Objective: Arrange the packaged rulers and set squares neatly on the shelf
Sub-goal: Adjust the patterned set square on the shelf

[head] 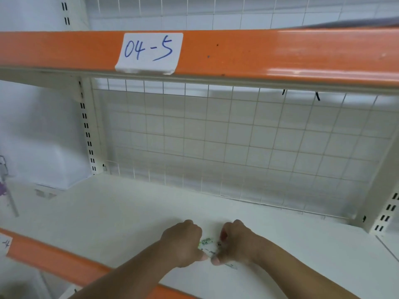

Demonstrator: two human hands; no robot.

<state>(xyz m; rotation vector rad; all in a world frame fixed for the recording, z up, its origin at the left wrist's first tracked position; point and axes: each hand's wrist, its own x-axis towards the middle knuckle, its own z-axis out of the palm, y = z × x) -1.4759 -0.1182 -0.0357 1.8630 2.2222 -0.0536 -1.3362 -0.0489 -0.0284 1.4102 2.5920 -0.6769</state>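
In front of you the white shelf (pixel 129 212) spreads wide and flat, with an orange front edge (pixel 54 260) running along its near side at lower left. Above it an orange beam (pixel 259 52) crosses the whole view, and a wire grid (pixel 237 147) closes the back between the two levels. A slotted cream upright (pixel 87 130) stands at the left end of the grid. A paper label (pixel 149 52) marked "04-5" in blue is stuck on the beam. Both of your forearms reach in from the bottom edge and converge near the middle front of the shelf. Your left hand (pixel 183 242) is knuckles-up with fingers curled under, its thumb pinching the left side of a small clear packet (pixel 208 244) with green print. Your right hand (pixel 235 242) mirrors it, fingers bent and thumb clamping the packet's right side. The packet sits low between the two hands, on or just above the shelf surface, with a clear tip poking out below your right thumb. It is too blurred to tell ruler from set square.
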